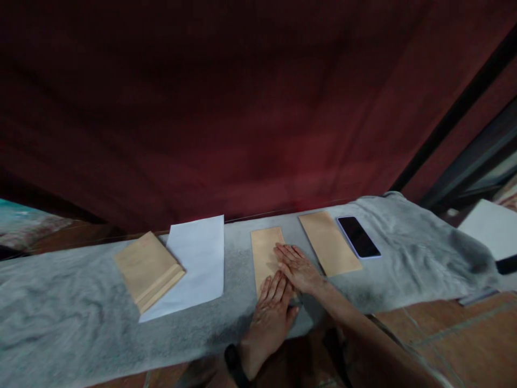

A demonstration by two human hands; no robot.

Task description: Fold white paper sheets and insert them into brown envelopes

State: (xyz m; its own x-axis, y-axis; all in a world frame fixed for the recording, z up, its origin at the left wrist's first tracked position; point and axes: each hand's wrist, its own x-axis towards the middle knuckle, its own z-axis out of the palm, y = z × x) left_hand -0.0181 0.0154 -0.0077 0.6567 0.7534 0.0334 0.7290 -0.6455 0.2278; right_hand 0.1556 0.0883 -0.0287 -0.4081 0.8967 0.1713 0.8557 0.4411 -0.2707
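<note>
A tan paper envelope [264, 248] lies flat on the grey cloth, and both hands press on it. My left hand [271, 312], with a dark band at the wrist, rests palm down on its near part, fingers stretched out. Just above and to the right, my right hand [298, 268] lies flat across the envelope's right side, its fingers extended and its thumb close to the left fingertips. Part of the envelope is hidden under the hands. To the right is another tan envelope [329, 245], touched by neither hand.
A phone [358, 237] lies beside the right envelope. On the left, several stacked tan envelopes [147, 267] overlap a white paper sheet [202, 258]. Grey cloth [81, 302] covers the long narrow surface. Behind it hangs dark red fabric [258, 134]; tiled floor [456, 334] shows in front.
</note>
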